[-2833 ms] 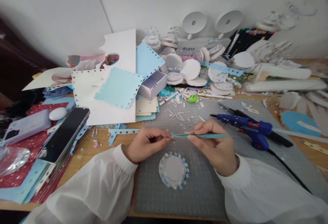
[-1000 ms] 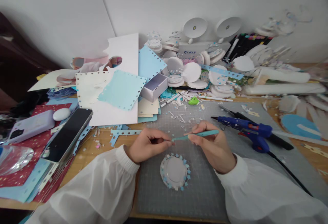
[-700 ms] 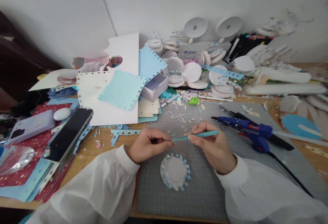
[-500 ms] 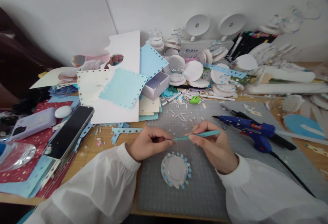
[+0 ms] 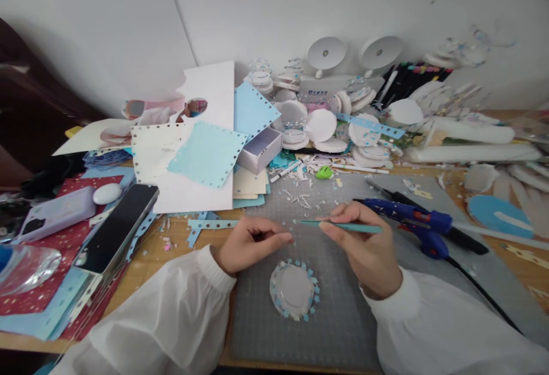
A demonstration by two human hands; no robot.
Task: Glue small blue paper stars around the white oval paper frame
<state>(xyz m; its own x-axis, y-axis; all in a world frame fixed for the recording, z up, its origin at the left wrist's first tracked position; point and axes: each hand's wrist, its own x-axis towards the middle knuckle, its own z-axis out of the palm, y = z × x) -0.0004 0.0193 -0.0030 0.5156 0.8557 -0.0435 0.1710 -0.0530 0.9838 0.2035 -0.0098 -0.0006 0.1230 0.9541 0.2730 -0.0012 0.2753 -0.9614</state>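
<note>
My left hand (image 5: 251,243) rests on the grey cutting mat (image 5: 343,318) with thumb and fingers pinched together; anything tiny between them is too small to see. My right hand (image 5: 366,246) holds slim teal tweezers (image 5: 343,227), whose tip points left and sits a little above and right of my left fingertips, apart from them. Just below both hands, flat on the mat, lies a round pale disc (image 5: 294,288) edged with small blue paper stars. White sleeves cover both my arms.
A blue glue gun (image 5: 414,219) with a black cord lies right of my right hand. Punched paper sheets (image 5: 201,155), a small open box (image 5: 259,149), foam discs and scraps crowd the back. A black phone (image 5: 115,226) and a purple phone (image 5: 55,212) lie at the left.
The tweezers' tip, which met my left fingertips before, has lifted up and slightly right, away from them. My left hand stays pinched in place.
</note>
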